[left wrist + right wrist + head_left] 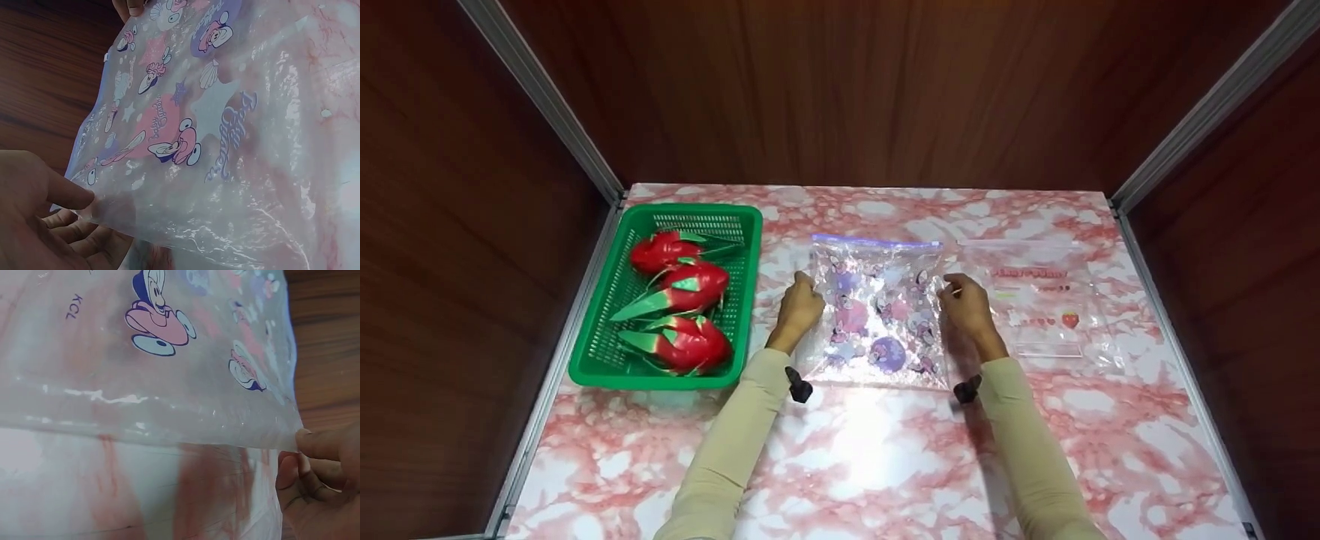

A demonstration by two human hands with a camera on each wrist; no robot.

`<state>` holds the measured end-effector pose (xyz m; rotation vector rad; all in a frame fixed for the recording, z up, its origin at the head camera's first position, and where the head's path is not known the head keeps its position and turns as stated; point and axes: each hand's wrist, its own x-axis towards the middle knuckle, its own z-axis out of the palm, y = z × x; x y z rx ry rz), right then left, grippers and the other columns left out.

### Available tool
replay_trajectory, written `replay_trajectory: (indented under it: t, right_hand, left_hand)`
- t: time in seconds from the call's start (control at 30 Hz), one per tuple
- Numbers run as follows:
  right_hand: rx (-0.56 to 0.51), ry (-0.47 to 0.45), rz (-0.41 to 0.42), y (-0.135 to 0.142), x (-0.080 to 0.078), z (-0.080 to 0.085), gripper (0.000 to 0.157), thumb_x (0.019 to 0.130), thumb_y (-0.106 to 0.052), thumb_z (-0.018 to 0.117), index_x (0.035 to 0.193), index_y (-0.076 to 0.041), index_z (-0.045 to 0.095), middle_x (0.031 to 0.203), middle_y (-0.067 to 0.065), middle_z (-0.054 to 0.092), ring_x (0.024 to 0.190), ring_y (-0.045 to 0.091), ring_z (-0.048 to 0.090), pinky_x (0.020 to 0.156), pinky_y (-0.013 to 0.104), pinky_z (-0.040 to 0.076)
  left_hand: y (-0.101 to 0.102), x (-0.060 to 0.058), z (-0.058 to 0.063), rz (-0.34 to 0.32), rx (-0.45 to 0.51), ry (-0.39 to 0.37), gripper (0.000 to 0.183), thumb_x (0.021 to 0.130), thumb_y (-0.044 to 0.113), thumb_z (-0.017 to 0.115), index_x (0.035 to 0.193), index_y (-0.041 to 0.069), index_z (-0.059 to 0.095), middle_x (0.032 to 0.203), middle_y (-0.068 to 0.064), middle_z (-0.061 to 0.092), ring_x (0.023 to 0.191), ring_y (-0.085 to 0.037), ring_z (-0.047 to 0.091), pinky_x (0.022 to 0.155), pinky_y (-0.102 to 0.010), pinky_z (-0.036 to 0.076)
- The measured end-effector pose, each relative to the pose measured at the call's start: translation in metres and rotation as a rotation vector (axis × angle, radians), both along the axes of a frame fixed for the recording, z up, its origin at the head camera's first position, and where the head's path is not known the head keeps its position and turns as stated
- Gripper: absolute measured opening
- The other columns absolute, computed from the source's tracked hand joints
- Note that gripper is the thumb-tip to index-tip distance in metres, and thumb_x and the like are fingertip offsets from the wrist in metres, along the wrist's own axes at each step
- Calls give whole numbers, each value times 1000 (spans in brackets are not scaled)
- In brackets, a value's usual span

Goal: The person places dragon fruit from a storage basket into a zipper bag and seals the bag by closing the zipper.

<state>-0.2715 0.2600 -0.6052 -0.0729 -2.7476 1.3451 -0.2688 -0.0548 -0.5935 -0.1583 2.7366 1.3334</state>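
Observation:
A clear zip bag (pixel 885 315) printed with pink and purple cartoon shapes is held by both hands, its purple zip strip along the far edge. My left hand (pixel 800 306) pinches the bag's left side between thumb and fingers, as the left wrist view shows at that edge of the bag (pixel 185 129). On the opposite side my right hand (pixel 969 306) pinches the other edge; in the right wrist view the thumb and fingers of that hand (pixel 323 478) grip a corner near the zip. Nothing can be seen inside the bag.
A green basket (pixel 752 300) with several red dragon fruits (pixel 694 345) stands at the left. Right of my hands lies another clear zip bag (pixel 1042 300) with red lettering and a strawberry print. Wooden panels (pixel 840 90) enclose the marbled pink table (pixel 885 465).

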Motion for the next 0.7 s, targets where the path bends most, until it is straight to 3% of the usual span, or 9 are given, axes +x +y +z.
replay_trajectory:
  t: [0.17, 0.27, 0.47, 0.7]
  right_hand:
    - [-38, 18, -19, 1, 1, 1, 29, 100, 2, 63, 127, 9, 67, 102, 28, 72, 88, 25, 66, 68, 15, 46]
    - [-58, 18, -24, 2, 1, 2, 28, 99, 3, 63, 126, 9, 67, 100, 25, 71, 82, 13, 62, 65, 13, 46]
    - [-54, 27, -32, 4, 1, 2, 23, 99, 2, 59, 120, 9, 68, 105, 28, 73, 82, 10, 62, 66, 13, 46]
    - [-108, 5, -59, 7, 1, 6, 13, 99, 2, 65, 111, 7, 67, 102, 24, 71, 79, 7, 58, 65, 14, 47]
  left_hand:
    - [0, -1, -1, 2, -11, -10, 12, 107, 15, 53, 111, 4, 51, 84, -7, 57, 77, -24, 54, 67, -38, 44]
    - [-1, -1, -2, 5, -4, 1, 11, 109, 17, 53, 109, 6, 53, 83, -10, 67, 75, -25, 63, 65, -35, 44]
    - [-4, 1, -2, 14, 12, 32, 7, 108, 11, 54, 107, 4, 55, 97, -22, 75, 85, -34, 70, 75, -46, 54]
    - [-6, 2, 0, 24, 35, 39, 15, 105, 9, 57, 117, 1, 58, 106, -20, 77, 90, -34, 71, 81, -49, 57]
